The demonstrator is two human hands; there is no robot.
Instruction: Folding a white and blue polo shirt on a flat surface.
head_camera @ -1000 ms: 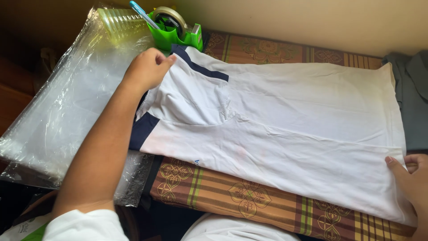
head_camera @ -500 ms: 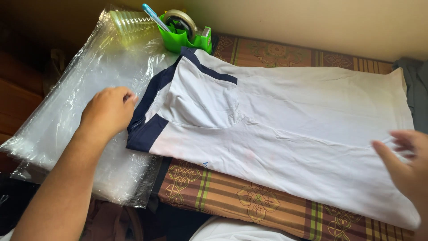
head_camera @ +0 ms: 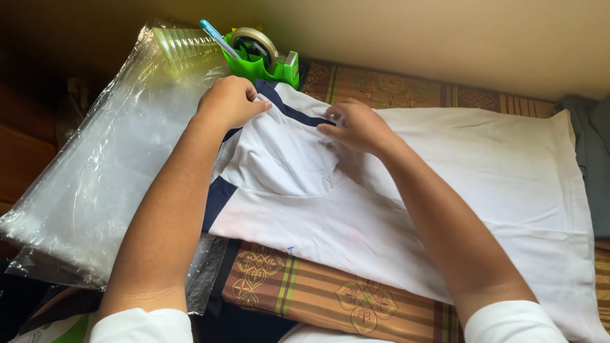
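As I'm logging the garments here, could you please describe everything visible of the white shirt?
The white shirt looks like soft knit cotton with navy trim at the collar end and a navy side panel. It lies flat and partly folded on a brown patterned cloth, its collar end resting over clear plastic bags. The left hand pinches the collar edge; the right hand presses the fabric beside it. A small blue mark sits near the lower edge.
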